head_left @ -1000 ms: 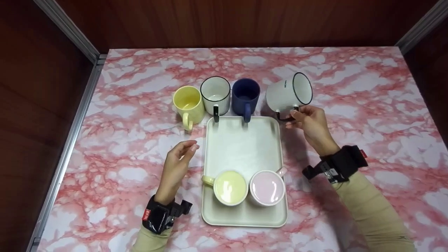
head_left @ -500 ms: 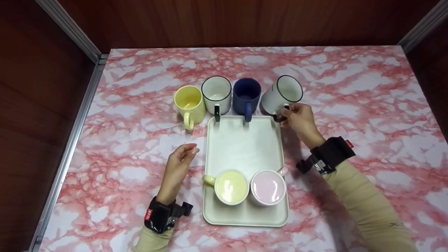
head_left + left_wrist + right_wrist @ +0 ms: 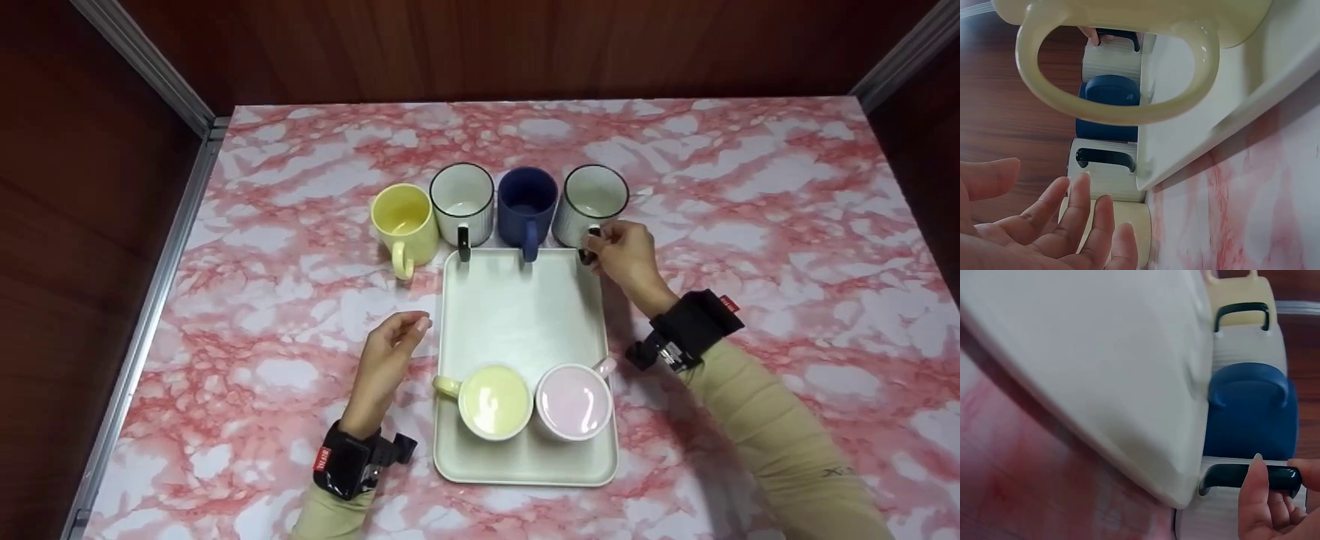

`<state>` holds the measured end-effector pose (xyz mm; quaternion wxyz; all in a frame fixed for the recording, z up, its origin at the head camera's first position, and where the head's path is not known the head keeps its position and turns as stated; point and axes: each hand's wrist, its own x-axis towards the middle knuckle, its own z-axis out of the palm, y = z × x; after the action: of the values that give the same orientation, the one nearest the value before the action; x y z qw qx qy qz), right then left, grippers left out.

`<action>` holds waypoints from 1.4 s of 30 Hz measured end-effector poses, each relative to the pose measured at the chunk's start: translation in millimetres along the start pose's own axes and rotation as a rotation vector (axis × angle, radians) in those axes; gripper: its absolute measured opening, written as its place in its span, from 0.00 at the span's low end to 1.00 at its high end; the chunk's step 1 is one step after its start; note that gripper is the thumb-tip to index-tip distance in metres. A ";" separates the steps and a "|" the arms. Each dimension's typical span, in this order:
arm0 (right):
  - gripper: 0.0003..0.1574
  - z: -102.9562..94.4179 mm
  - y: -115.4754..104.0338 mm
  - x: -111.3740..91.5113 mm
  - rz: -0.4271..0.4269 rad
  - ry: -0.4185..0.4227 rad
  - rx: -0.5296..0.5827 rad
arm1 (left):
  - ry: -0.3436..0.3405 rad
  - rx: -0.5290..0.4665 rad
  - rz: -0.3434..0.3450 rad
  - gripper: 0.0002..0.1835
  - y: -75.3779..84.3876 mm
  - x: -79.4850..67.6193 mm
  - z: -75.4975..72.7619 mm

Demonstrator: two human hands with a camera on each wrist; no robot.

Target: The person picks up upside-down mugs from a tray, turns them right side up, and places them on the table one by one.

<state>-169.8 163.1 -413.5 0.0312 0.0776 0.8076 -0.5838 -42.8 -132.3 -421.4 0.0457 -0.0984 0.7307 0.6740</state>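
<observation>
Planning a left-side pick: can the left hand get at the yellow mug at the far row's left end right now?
Likely yes: the left hand holds nothing, the mug's handle faces the near side, and nothing visible stands between them; the tray lies off to the right.

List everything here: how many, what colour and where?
Tray: one, off-white, in the middle.
Table: one, marbled pink, beneath the tray.
Pale mug: one, light yellow, tray's near left.
Pink mug: one, pink, right of that.
Blue mug: one, dark blue, behind the tray.
White mugs: two, white, flanking the blue mug.
Yellow mug: one, yellow, back row's left end.
Panels: three, dark brown, back and sides.
Metal strips: several, silver, panel edges.
Sleeves: two, tan, on the arms.
Wristbands: two, black, on the wrists.
Left grip: one hand, beside the tray.
Right grip: one hand, pinching the right white mug by its handle.
</observation>
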 end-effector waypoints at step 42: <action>0.26 -38.8 12.3 -21.7 -0.279 -0.382 -0.241 | -0.045 -0.054 -0.009 0.17 -3.7 0.5 6.5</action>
<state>-144.8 201.7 -409.7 0.1113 -0.1504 0.8536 -0.4862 -43.0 -126.1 -425.7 0.0626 -0.0878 0.7104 0.6955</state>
